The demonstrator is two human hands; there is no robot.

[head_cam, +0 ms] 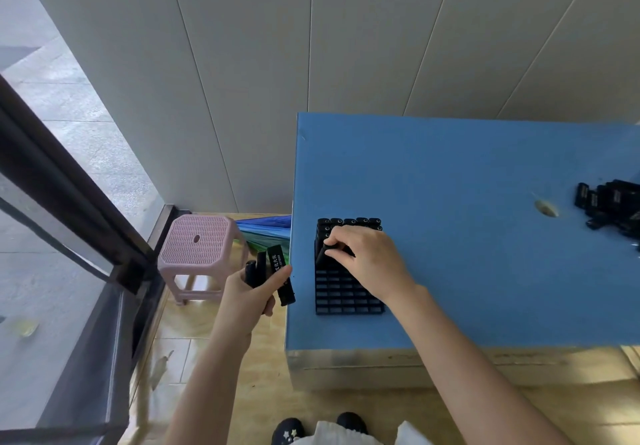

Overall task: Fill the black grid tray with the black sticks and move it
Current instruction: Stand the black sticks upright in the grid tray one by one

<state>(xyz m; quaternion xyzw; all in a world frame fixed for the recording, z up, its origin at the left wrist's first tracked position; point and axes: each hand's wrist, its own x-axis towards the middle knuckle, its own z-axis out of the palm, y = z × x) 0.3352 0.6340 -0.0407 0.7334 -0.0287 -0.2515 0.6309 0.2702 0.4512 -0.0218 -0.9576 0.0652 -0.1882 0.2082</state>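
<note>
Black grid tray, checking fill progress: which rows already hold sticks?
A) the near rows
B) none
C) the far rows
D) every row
C: black sticks stand in the far rows of the black grid tray, while the near cells in front of the right hand show empty.

My right hand (367, 257) is over the black grid tray (349, 301), fingertips pinching one black stick (323, 256). The stick is tilted, lower end at the tray's left side. Far rows of the tray hold upright sticks (349, 222); near rows show open cells. The tray sits near the left edge of the blue table top (467, 167). My left hand (246, 294) is off that edge, gripping a bundle of sticks (277, 264), one with white print. A loose pile of sticks (609, 202) lies at the table's far right, well apart from the tray, with an oval hole (546, 208) between them. A pink stool (199, 243) stands on the floor to the left, a folded blue-green umbrella (266, 231) just beside it.
</note>
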